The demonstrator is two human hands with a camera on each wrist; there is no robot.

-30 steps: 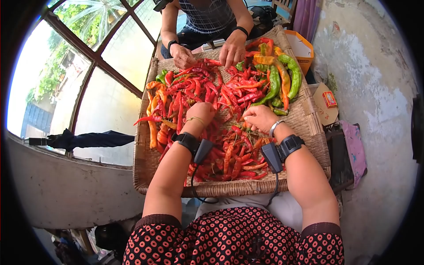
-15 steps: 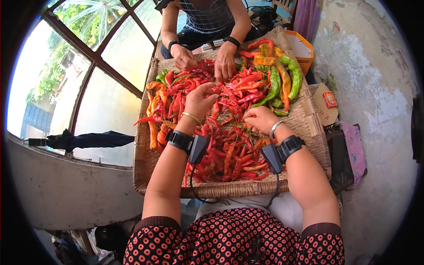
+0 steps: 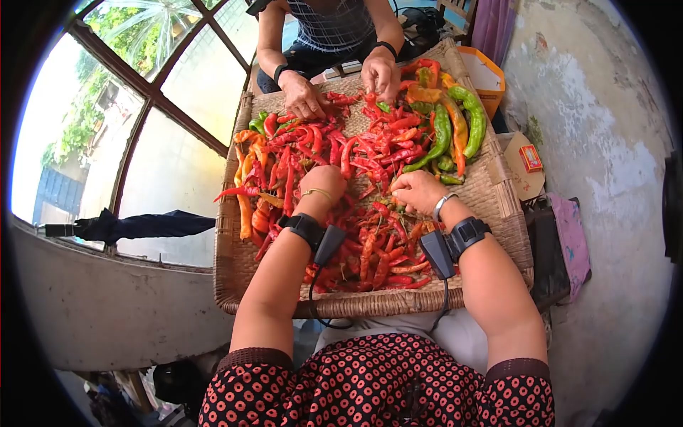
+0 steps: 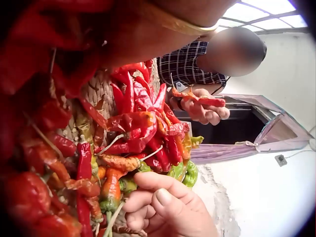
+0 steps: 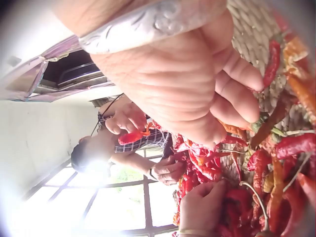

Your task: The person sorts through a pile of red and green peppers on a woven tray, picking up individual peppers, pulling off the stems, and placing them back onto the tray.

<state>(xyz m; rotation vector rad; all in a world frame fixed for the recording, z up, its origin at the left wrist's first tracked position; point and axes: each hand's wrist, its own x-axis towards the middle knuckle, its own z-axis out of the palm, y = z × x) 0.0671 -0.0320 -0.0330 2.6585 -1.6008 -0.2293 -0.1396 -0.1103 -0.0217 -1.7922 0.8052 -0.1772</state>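
Observation:
In the head view my left hand [image 3: 325, 186] reaches down into the red chili peppers [image 3: 295, 160] at the middle of a woven tray [image 3: 498, 213]. Its fingertips are hidden; the right wrist view shows its back against the red pile. To its right, my right hand [image 3: 421, 191] stays low over the tray, fingers curled. In the left wrist view its thumb and fingers close in at the green stem end of an orange-red chili pepper [image 4: 112, 187]. Smaller, wrinkled chili peppers [image 3: 377, 249] lie in front of both hands.
Across the tray a person's hands [image 3: 304, 98] work among peppers; one lifts a red chili pepper [image 4: 212, 101]. Green peppers [image 3: 472, 124] lie at the right, orange ones [image 3: 246, 213] at the left. A folded umbrella [image 3: 146, 226] rests by the window; a cardboard box [image 3: 484, 77] stands behind.
My left hand stretched forward over the far peppers half a second ago and has come back down to the middle pile. My right hand stays put. The other person's hands have shifted.

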